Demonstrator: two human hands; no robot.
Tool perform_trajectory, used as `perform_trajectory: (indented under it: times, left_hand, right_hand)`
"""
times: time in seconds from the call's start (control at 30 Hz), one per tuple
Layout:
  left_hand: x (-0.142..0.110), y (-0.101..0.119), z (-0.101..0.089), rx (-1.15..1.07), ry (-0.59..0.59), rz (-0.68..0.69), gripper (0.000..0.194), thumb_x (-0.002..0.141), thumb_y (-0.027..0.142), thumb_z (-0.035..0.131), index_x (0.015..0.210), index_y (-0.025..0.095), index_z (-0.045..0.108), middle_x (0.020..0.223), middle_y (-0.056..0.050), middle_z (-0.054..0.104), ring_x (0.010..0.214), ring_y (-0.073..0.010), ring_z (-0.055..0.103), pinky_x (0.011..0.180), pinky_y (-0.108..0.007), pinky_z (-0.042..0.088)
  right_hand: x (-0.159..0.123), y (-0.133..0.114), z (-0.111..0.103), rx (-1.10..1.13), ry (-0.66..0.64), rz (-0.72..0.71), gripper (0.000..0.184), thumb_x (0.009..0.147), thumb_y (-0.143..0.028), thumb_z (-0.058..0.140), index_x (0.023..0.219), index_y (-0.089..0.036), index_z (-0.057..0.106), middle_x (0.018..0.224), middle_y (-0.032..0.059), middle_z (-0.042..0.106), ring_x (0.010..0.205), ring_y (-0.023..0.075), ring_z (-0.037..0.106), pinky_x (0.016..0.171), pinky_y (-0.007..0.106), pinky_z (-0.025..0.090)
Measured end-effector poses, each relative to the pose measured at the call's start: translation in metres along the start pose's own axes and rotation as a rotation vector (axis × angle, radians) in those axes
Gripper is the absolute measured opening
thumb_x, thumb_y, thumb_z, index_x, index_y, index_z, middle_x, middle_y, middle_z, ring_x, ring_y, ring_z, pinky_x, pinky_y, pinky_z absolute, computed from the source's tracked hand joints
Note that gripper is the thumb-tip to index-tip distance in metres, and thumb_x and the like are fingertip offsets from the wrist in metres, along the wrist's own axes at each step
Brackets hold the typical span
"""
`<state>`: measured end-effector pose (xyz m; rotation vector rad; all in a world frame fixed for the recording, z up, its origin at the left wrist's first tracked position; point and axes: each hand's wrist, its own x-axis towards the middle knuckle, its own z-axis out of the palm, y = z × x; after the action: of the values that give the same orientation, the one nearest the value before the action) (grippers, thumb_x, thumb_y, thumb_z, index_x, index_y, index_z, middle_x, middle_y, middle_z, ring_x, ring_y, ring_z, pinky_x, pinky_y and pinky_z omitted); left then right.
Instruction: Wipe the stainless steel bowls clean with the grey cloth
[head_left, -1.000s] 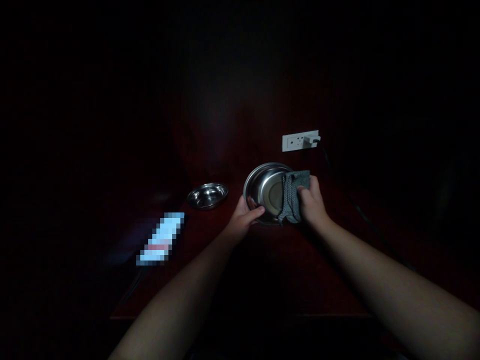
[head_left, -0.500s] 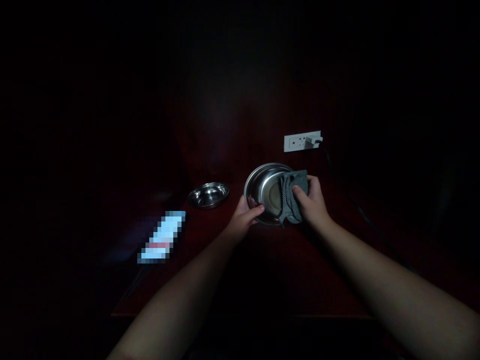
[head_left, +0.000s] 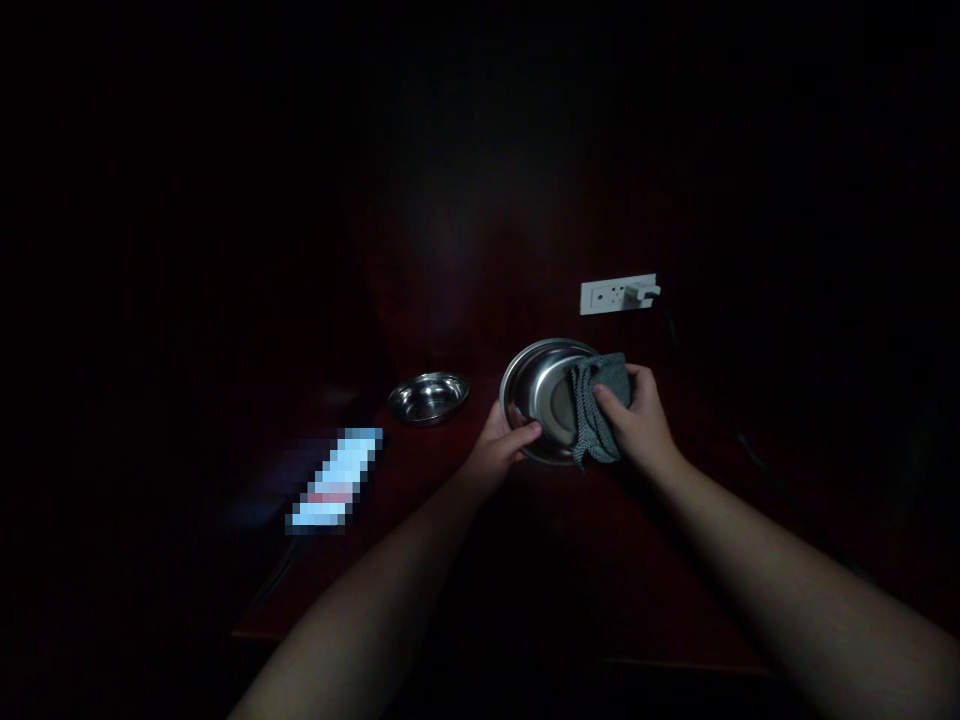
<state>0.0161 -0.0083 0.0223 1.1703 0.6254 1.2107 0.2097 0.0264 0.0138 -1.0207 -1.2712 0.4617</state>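
Observation:
A shiny steel bowl is held up over the dark red table, tilted so that its inside faces me. My left hand grips its lower left rim, thumb inside and fingers behind. Closed round a folded grey-green cloth, my right hand presses it against the bowl's right side, thumb on the cloth. The cloth covers the right part of the bowl, and the fingers behind it are partly hidden. To the left, a second steel bowl rests upright on the table, apart from both hands.
A lit, pixelated screen lies at the table's left side with a cable near it. On the back wall is a white socket plate with a plug in it. A dark cable runs along the right. The table's front edge shows below; surroundings are very dark.
The whole view has shifted slightly, so everything appears a little further right and lower. Both hands keep their hold on the bowl and the cloth, with hardly any change between them.

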Motion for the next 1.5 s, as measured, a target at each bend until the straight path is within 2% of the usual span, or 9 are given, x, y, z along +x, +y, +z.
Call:
perform_trajectory:
  times: [0.3,0.8,1.0,1.13,1.5]
  left_hand:
    - [0.0005,0.0001,-0.0003,0.008,-0.001,0.007,0.059,0.066,0.026,0.073,0.118,0.023,0.046,0.113,-0.007,0.057,0.102,-0.0251,0.057,0.076,-0.036,0.052]
    - [0.0018,0.0,0.0005,0.0,-0.001,0.007,0.062,0.065,0.026,0.073,0.12,0.022,0.045,0.114,-0.007,0.058,0.102,-0.0247,0.057,0.08,-0.038,0.05]
    - [0.0033,-0.0025,-0.0032,0.039,-0.043,0.033,0.061,0.068,0.028,0.071,0.122,0.023,0.043,0.112,-0.007,0.058,0.096,-0.0227,0.058,0.075,-0.034,0.051]
    - [0.0036,-0.0034,-0.0048,0.033,-0.047,0.027,0.063,0.068,0.029,0.071,0.124,0.023,0.042,0.113,-0.006,0.057,0.096,-0.0222,0.058,0.077,-0.036,0.05]
    - [0.0038,-0.0041,-0.0061,0.052,0.0,-0.013,0.061,0.066,0.03,0.072,0.12,0.025,0.045,0.114,-0.006,0.055,0.1,-0.0239,0.056,0.073,-0.034,0.051]
  right_hand:
    - [0.0004,0.0016,0.0003,-0.01,0.004,0.024,0.056,0.064,-0.05,0.071,0.106,-0.022,0.046,0.101,0.0066,0.057,0.09,0.0257,0.057,0.082,0.044,0.045]
    - [-0.0018,-0.0026,0.0001,-0.06,-0.007,0.016,0.061,0.063,-0.054,0.069,0.108,-0.023,0.043,0.104,0.0074,0.054,0.094,0.0269,0.055,0.083,0.045,0.044]
    - [-0.0013,-0.0016,-0.0015,-0.033,0.071,0.026,0.034,0.081,-0.051,0.045,0.101,-0.024,0.04,0.1,0.0046,0.051,0.094,0.024,0.052,0.086,0.042,0.04]
    - [0.0014,-0.0005,-0.0014,-0.03,0.047,0.057,0.026,0.08,-0.046,0.045,0.095,-0.025,0.041,0.093,0.0019,0.051,0.089,0.0228,0.051,0.083,0.041,0.04]
    - [0.0012,0.0013,-0.0015,-0.021,-0.004,0.013,0.03,0.076,-0.043,0.054,0.096,-0.025,0.041,0.092,0.0017,0.052,0.083,0.0214,0.052,0.078,0.039,0.042]
